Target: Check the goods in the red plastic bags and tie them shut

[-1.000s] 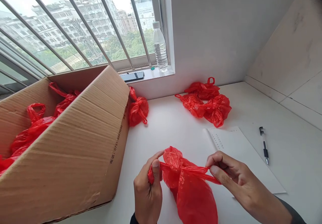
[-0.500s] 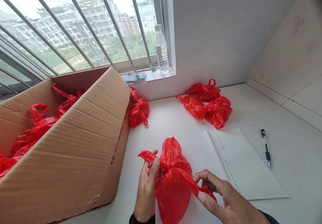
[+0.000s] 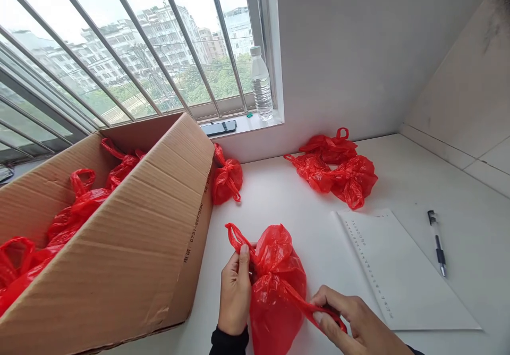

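Note:
A red plastic bag [image 3: 274, 307], knotted at its middle, lies on the white table in front of me. My left hand [image 3: 236, 286] pinches the bag's left handle loop between thumb and fingers, close to the knot. The loop's end sticks up above that thumb. On the other side, my right hand [image 3: 346, 315] grips the right handle and holds it stretched out from the knot. What is inside the bag cannot be made out.
A tall cardboard box [image 3: 147, 238] with red bags inside stands at left. One red bag [image 3: 228, 177] sits beside it; several more [image 3: 353, 179] lie near the wall. At right are a notepad [image 3: 406, 270] and a pen [image 3: 438, 246]. A water bottle [image 3: 262, 86] and phone [image 3: 218, 127] rest on the windowsill.
The left handle now stands up as an open loop above my left thumb. My right hand has shifted slightly, its handle pulled narrower. The whole view has shifted a little.

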Tool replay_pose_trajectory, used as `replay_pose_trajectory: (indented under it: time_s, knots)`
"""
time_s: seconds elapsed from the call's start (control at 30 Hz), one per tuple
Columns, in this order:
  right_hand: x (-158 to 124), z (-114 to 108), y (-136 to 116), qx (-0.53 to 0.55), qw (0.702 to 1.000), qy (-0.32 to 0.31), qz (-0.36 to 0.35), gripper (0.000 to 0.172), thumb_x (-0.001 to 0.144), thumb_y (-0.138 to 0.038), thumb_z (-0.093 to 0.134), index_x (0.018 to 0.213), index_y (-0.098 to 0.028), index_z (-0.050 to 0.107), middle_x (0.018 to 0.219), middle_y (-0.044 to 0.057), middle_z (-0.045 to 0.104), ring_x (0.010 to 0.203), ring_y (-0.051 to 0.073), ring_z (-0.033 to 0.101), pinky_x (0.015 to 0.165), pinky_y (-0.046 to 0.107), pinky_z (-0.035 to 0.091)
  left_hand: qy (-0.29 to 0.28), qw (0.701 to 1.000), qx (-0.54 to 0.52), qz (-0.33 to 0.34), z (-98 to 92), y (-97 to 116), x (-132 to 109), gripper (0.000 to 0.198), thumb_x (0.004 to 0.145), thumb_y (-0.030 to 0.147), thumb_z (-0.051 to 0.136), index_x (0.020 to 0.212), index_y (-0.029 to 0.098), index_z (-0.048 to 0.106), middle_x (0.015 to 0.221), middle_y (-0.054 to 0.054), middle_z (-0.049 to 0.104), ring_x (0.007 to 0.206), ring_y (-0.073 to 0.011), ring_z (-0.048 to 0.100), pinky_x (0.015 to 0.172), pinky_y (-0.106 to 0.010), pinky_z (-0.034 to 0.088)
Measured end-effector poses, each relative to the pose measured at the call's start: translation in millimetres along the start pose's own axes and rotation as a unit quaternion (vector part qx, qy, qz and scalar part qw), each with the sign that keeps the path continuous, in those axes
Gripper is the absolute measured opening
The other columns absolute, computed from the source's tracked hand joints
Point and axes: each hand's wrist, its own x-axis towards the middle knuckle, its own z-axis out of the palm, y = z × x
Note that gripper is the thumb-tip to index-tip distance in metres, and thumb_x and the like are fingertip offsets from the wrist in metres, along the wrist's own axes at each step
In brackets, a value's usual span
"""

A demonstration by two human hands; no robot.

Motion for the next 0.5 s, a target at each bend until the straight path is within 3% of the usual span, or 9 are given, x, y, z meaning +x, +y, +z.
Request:
replay_pose_trajectory:
  time_s: [0.13,0.27,0.4,0.5]
  knots:
    - [1,6,8,0.028,0.999,0.027,-0.007,0.027,0.092,-0.050,0.051,0.101,-0.030,0.068,0.079,-0.001,0.070,0.065,0.016,0.058,0.057,0.023,0.041,-0.042,0.991,0.123,0.029,4.5,9,-22,0.041,0.087,0.057,0.061,0.104,0.020,0.067,0.091,-0.004,0.069,0.078,-0.0211,0.060,0.072,-0.031,0.046]
    - [7,17,23,0.056,0.998,0.008,-0.014,0.038,0.085,-0.053,0.058,0.113,-0.028,0.068,0.093,0.002,0.074,0.075,0.019,0.065,0.073,0.026,0.048,-0.060,0.963,0.261,0.036,12.4,6,-30,0.031,0.088,0.052,0.061,0.093,0.021,0.063,0.084,-0.003,0.069,0.075,-0.0233,0.061,0.072,-0.034,0.047]
    - [11,39,48,0.112,0.993,-0.002,0.032,0.069,0.082,-0.051,0.059,0.144,-0.025,0.046,0.085,0.002,0.070,0.069,0.018,0.063,0.071,0.027,0.050,-0.060,0.965,0.240,0.091,19.0,2,-12,0.022,0.092,0.043,0.056,0.089,0.022,0.060,0.084,-0.002,0.069,0.076,-0.0213,0.063,0.072,-0.032,0.051]
    - [13,58,69,0.155,0.985,0.044,0.056,0.071,0.086,-0.054,0.051,0.148,-0.022,0.039,0.076,-0.001,0.063,0.062,0.016,0.058,0.067,0.026,0.049,-0.034,0.960,0.247,0.129,23.2,10,18,0.017,0.091,0.039,0.056,0.088,0.022,0.058,0.084,-0.001,0.068,0.076,-0.0202,0.064,0.072,-0.031,0.051]
